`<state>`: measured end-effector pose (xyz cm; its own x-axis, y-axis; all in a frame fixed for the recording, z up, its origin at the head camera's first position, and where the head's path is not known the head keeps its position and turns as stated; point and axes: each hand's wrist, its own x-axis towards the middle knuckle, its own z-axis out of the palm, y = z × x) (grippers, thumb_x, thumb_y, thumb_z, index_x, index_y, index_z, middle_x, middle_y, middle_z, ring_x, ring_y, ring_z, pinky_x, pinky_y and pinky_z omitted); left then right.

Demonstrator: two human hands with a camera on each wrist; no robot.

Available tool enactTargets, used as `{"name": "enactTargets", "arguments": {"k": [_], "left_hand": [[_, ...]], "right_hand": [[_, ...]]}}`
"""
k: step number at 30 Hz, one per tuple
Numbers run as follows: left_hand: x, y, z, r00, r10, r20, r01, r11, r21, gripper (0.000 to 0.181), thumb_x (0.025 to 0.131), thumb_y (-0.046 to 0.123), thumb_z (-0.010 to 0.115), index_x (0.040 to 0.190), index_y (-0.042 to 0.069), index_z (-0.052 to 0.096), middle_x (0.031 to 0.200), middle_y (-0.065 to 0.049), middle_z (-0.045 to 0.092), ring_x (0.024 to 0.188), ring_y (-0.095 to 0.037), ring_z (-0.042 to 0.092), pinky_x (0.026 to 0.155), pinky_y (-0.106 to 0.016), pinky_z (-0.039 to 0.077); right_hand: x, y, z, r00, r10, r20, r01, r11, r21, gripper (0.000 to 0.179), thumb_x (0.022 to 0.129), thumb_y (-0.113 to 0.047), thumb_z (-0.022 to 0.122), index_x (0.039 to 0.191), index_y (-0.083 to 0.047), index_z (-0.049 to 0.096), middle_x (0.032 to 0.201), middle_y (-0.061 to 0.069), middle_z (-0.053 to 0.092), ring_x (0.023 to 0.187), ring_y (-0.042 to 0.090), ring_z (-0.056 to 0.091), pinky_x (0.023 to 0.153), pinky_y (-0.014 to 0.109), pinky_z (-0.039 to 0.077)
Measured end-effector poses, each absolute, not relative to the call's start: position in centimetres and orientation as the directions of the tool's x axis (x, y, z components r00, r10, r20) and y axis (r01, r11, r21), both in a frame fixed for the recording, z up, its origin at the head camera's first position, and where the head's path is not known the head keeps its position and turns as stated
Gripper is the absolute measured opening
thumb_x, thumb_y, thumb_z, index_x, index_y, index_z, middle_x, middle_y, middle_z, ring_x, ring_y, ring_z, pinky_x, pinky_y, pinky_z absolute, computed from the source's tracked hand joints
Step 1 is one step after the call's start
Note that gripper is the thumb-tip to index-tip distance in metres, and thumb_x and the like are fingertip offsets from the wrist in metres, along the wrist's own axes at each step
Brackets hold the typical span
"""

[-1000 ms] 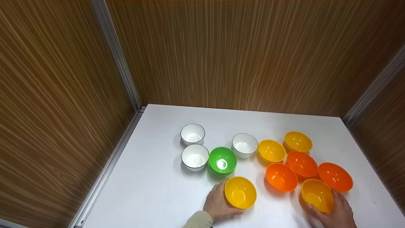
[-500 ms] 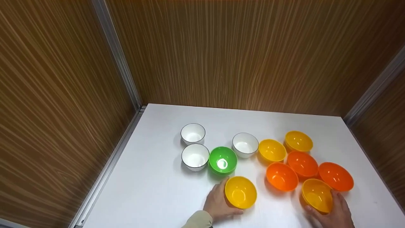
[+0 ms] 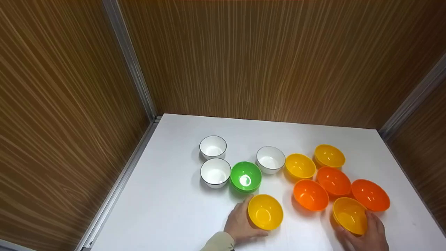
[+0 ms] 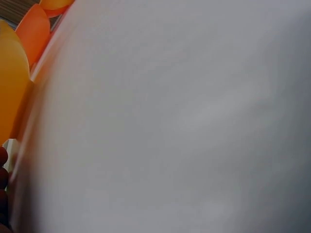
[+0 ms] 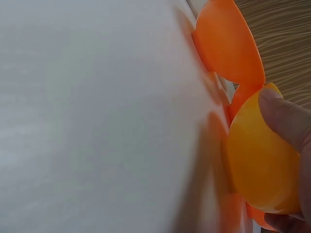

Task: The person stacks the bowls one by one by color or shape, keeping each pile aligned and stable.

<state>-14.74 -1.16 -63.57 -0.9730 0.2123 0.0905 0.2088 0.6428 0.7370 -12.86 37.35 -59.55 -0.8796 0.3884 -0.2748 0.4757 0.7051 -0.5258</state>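
Near the front of the white table, my left hand [image 3: 241, 223] holds a yellow bowl [image 3: 265, 212] from its left side, fingers and thumb around it. To the right, my right hand [image 3: 373, 235] grips another yellow bowl [image 3: 350, 217], which leans a little. The right wrist view shows the thumb [image 5: 282, 114] near the rim of that yellow bowl [image 5: 262, 155]; the other fingers are mostly hidden. In the left wrist view only a few fingertips [image 4: 3, 170] and part of a yellow bowl [image 4: 12, 82] appear at the left edge.
Orange bowls [image 3: 310, 195] stand close beside and behind the right-hand bowl. Two more yellow bowls [image 3: 300, 166] are farther back. Stacked green bowls [image 3: 245, 176] sit between white bowls [image 3: 215, 172]. Wood-grain panels [image 3: 261, 62] wall in the table [image 3: 156, 209].
My right hand has shifted slightly left against its yellow bowl. The left hand and all the bowls stay in place.
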Motion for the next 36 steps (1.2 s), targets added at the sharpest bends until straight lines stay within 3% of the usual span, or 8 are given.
{"name": "enactTargets", "arguments": {"k": [13,21,26,32,36], "left_hand": [[-14.7,-1.2,-63.7,-0.972,0.212,0.102,0.216,0.639,0.738,0.126,0.050,0.071,0.081,0.152,0.023,0.025,0.137,0.000,0.048,0.122,-0.018,0.048,0.106,-0.043,0.039],[-14.7,-1.2,-63.8,-0.972,0.209,0.104,0.215,0.635,0.742,0.126,0.050,0.071,0.081,0.152,0.024,0.024,0.135,0.000,0.049,0.121,-0.017,0.049,0.105,-0.043,0.040],[-14.8,-1.1,-63.9,-0.975,0.203,0.090,0.201,0.634,0.747,0.126,0.049,0.072,0.080,0.152,0.025,0.025,0.132,0.001,0.050,0.119,-0.015,0.050,0.105,-0.041,0.040],[-14.8,-1.2,-64.0,-0.973,0.203,0.112,0.219,0.639,0.737,0.126,0.049,0.074,0.079,0.152,0.025,0.025,0.132,0.000,0.050,0.118,-0.016,0.050,0.104,-0.042,0.041],[-14.7,-1.2,-64.0,-0.970,0.206,0.133,0.236,0.639,0.732,0.125,0.050,0.073,0.079,0.152,0.024,0.025,0.133,-0.001,0.051,0.118,-0.017,0.051,0.103,-0.043,0.042]], "right_hand": [[-12.7,37.4,-59.3,-0.858,0.404,-0.318,0.514,0.664,-0.543,0.141,0.060,-0.074,0.071,0.152,-0.003,-0.008,0.153,0.028,-0.014,0.123,0.051,0.021,0.104,0.070,0.017],[-12.5,37.3,-57.8,-0.883,0.372,-0.285,0.468,0.670,-0.576,0.136,0.064,-0.070,0.074,0.153,-0.005,-0.005,0.154,0.028,-0.010,0.122,0.051,0.023,0.103,0.072,0.018],[-12.2,36.7,-56.8,-0.919,0.366,-0.150,0.379,0.708,-0.595,0.130,0.066,-0.066,0.076,0.153,-0.002,0.003,0.151,0.031,0.007,0.122,0.050,0.026,0.105,0.069,0.020],[-12.0,35.1,-55.6,-0.942,0.327,0.080,0.209,0.753,-0.624,0.120,0.067,-0.048,0.085,0.152,-0.002,0.013,0.147,0.032,0.022,0.120,0.049,0.031,0.104,0.069,0.025],[-12.5,33.9,-54.8,-0.941,0.296,0.164,0.139,0.781,-0.609,0.121,0.065,-0.052,0.085,0.152,-0.004,0.016,0.148,0.029,0.025,0.121,0.048,0.033,0.102,0.069,0.028]]}}
